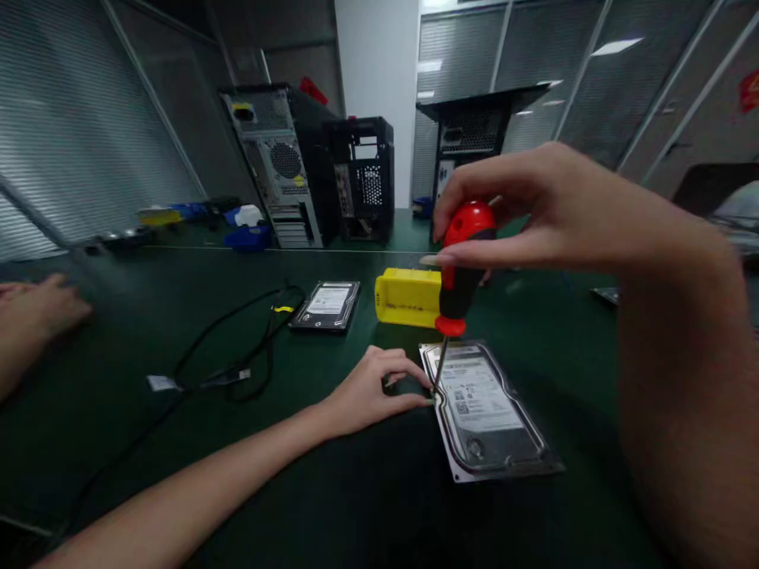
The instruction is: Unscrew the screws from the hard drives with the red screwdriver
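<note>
A hard drive [483, 403] lies label side up on the dark green tabletop. My right hand [534, 209] grips the red and black handle of a screwdriver [461, 292] from above. The screwdriver leans slightly, and its tip meets the drive's left edge. Beside that tip, my left hand [379, 387] rests low on the table, thumb and forefinger pinched together at the drive's edge. What sits between those fingertips is too small to make out. Just behind the drive, a yellow plastic bin [409, 296] lies with its opening towards me.
A second hard drive [328, 306] and a black cable [207, 379] with a USB plug lie to the left. Computer cases [308, 158] stand at the back, with a blue bin [247, 237] nearby. Another person's hand [44, 312] rests at the far left.
</note>
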Demonstrator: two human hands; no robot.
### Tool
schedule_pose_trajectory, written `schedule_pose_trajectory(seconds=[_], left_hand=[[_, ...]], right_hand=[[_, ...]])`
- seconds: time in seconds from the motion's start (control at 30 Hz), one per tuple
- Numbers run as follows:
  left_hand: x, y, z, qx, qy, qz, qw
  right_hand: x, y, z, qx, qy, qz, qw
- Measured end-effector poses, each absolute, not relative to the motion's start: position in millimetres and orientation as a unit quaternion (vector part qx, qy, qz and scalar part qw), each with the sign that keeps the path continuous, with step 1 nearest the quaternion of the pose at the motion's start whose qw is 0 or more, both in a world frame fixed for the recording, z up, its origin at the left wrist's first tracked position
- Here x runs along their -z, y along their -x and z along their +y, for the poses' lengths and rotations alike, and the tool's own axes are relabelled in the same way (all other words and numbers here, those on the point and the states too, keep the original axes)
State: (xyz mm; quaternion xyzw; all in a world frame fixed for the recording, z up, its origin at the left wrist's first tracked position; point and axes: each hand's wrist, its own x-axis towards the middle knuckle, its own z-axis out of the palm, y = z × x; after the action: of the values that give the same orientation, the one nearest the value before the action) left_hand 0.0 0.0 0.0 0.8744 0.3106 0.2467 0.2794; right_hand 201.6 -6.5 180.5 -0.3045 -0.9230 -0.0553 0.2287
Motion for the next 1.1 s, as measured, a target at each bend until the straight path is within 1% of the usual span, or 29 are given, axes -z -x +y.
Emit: schedule_pose_trajectory(seconds=[0.93, 1.1], left_hand=[[0.5, 0.8, -2.2, -0.250, -0.878, 0.300, 0.276], [2.8, -0.5, -0.7, -0.252, -0.876, 0.303, 0.277]], right_hand=[[-181.9, -204.9, -4.7, 0.044, 0.303, -0.922, 0.237], [-182.2, -206.2, -3.1, 0.069, 0.303, -0.920, 0.238]])
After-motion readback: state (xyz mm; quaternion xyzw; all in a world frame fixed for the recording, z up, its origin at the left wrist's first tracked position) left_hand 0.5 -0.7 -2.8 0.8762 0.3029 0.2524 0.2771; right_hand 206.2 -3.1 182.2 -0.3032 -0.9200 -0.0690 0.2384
